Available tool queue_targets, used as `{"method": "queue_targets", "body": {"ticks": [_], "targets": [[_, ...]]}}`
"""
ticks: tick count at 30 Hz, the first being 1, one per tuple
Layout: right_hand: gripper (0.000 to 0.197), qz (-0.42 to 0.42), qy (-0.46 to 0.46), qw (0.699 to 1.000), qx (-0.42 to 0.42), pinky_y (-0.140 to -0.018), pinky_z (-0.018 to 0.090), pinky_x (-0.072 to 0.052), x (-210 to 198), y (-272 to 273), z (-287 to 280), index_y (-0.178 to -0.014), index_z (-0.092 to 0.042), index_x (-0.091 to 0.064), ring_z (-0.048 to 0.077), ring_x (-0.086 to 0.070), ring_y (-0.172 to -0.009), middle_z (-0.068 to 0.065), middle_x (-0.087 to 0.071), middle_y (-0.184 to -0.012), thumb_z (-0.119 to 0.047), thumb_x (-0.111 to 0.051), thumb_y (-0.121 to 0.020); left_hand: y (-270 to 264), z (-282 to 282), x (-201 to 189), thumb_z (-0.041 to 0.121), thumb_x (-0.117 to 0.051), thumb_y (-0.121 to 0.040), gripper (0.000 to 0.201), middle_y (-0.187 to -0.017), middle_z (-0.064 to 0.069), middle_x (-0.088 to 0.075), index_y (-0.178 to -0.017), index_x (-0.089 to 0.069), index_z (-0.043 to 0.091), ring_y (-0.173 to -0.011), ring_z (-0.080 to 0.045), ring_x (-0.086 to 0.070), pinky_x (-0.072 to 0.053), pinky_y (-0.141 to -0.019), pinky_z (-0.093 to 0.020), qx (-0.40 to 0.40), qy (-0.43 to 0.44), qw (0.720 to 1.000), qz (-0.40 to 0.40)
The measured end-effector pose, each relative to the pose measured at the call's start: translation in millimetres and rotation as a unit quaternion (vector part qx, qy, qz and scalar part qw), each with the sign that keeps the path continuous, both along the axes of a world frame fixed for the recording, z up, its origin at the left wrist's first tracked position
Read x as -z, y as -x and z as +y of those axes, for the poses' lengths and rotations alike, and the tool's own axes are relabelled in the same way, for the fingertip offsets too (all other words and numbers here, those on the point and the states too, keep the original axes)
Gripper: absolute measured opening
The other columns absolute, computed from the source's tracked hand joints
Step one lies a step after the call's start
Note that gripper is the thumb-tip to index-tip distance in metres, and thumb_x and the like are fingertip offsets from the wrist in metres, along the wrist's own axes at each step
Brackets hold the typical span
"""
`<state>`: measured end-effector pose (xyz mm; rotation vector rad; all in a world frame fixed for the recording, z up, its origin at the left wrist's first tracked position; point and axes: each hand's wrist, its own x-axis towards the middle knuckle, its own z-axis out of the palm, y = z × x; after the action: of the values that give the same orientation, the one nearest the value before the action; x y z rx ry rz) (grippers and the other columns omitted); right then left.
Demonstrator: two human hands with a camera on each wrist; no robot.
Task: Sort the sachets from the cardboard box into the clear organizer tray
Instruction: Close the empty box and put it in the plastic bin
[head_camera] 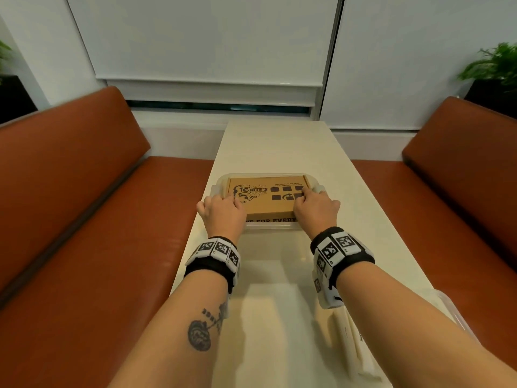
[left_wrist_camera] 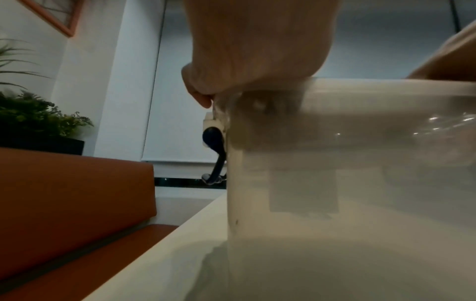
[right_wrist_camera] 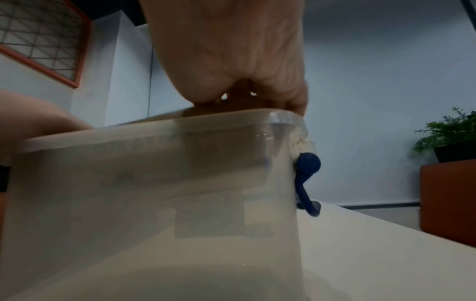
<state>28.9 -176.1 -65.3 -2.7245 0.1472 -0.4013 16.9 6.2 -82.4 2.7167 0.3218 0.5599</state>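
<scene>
From the head view I see the cardboard box (head_camera: 265,197) sitting inside a clear plastic container (head_camera: 268,226) on the cream worktop (head_camera: 279,147), between two orange-brown benches (head_camera: 70,191). My left hand (head_camera: 221,212) is on the near left corner of the box, its fingers curled over the left edge. My right hand (head_camera: 317,208) is on the near right corner, with the forefinger stretched over the lid towards the black printed squares and the other fingers bent around the right side. Both wrists carry black bands with square markers (head_camera: 221,249). Near the lower right there are some white paper sachets (head_camera: 355,343) on the worktop, partly under my right forearm, and just beside them a clear plastic edge (head_camera: 450,306) that may be the organizer tray, but I cannot tell. In the left wrist view the left hand (left_wrist_camera: 257,44) comes down on the rim of the clear plastic container (left_wrist_camera: 360,142); the fingertips (left_wrist_camera: 203,99) bend over the corner above a dark blue latch (left_wrist_camera: 215,146), and a potted plant (left_wrist_camera: 33,120) stands behind the bench. In the right wrist view the right hand (right_wrist_camera: 226,57) rests on top at the corner of the container (right_wrist_camera: 154,183), fingers curled down at the rim, above another blue latch (right_wrist_camera: 306,179); the box itself is only a brown blur through the plastic.
</scene>
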Motion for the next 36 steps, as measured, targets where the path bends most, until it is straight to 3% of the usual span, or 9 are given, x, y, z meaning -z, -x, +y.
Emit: {"method": "queue_targets", "body": {"ticks": [6, 9, 15, 24, 30, 36], "targets": [[0.022, 0.036, 0.088, 0.995, -0.017, -0.092, 0.042, -0.026, 5, 3, -3, -0.089, -0.018, -0.053, 0.023, -0.057, -0.081, 0.004, -0.062, -0.081, -0.019, -0.031, -0.090, 2, -1, -5, 0.036, -0.036, -0.095, 0.038, -0.075, 0.000, -0.053, -0.088, -0.068, 0.018, -0.089, -0.020, -0.043, -0.028, -0.086, -0.038, -0.003, -0.064, 0.996, 0.058], [0.019, 0.047, 0.108, 0.993, -0.032, -0.090, 0.040, -0.026, 8, 5, -4, -0.088, -0.019, -0.051, 0.022, -0.056, -0.076, 0.002, -0.061, -0.077, -0.018, -0.032, -0.089, 4, -1, -6, 0.038, -0.037, -0.094, 0.038, -0.082, -0.003, -0.060, -0.082, -0.066, 0.016, -0.095, -0.023, -0.047, -0.032, -0.087, -0.039, -0.006, -0.078, 0.993, 0.087], [0.017, 0.072, 0.142, 0.986, -0.041, -0.088, 0.039, -0.026, 9, 8, -6, -0.088, -0.019, -0.051, 0.020, -0.052, -0.072, -0.002, -0.055, -0.073, -0.017, -0.033, -0.089, 9, 0, -3, 0.038, -0.036, -0.094, 0.040, -0.090, -0.005, -0.063, -0.088, -0.068, 0.017, -0.099, -0.024, -0.046, -0.034, -0.090, -0.039, -0.003, -0.087, 0.993, 0.084], [0.022, 0.072, 0.155, 0.984, -0.049, -0.094, 0.038, -0.027, 13, 11, -5, -0.089, -0.018, -0.055, 0.019, -0.050, -0.071, -0.001, -0.061, -0.079, -0.016, -0.033, -0.089, 8, 1, -2, 0.040, -0.038, -0.094, 0.038, -0.097, -0.004, -0.063, -0.096, -0.070, 0.018, -0.105, -0.025, -0.042, -0.032, -0.092, -0.039, 0.006, -0.067, 0.993, 0.098], [0.028, 0.089, 0.170, 0.979, -0.064, -0.097, 0.039, -0.026, 12, 7, -5, -0.089, -0.018, -0.059, 0.019, -0.054, -0.079, -0.001, -0.064, -0.090, -0.014, -0.032, -0.090, 2, 1, -4, 0.038, -0.044, -0.093, 0.035, -0.097, -0.008, -0.062, -0.094, -0.068, 0.012, -0.109, -0.027, -0.040, -0.030, -0.095, -0.040, 0.000, -0.040, 0.994, 0.106], [0.034, 0.101, 0.201, 0.972, -0.072, -0.098, 0.039, -0.026, 11, 6, -4, -0.097, -0.018, -0.066, 0.019, -0.056, -0.084, -0.003, -0.055, -0.084, -0.014, -0.032, -0.091, 1, 1, -6, 0.039, -0.043, -0.095, 0.037, -0.104, -0.009, -0.062, -0.106, -0.069, 0.014, -0.113, -0.027, -0.038, -0.029, -0.096, -0.040, 0.003, -0.028, 0.992, 0.122]]}}
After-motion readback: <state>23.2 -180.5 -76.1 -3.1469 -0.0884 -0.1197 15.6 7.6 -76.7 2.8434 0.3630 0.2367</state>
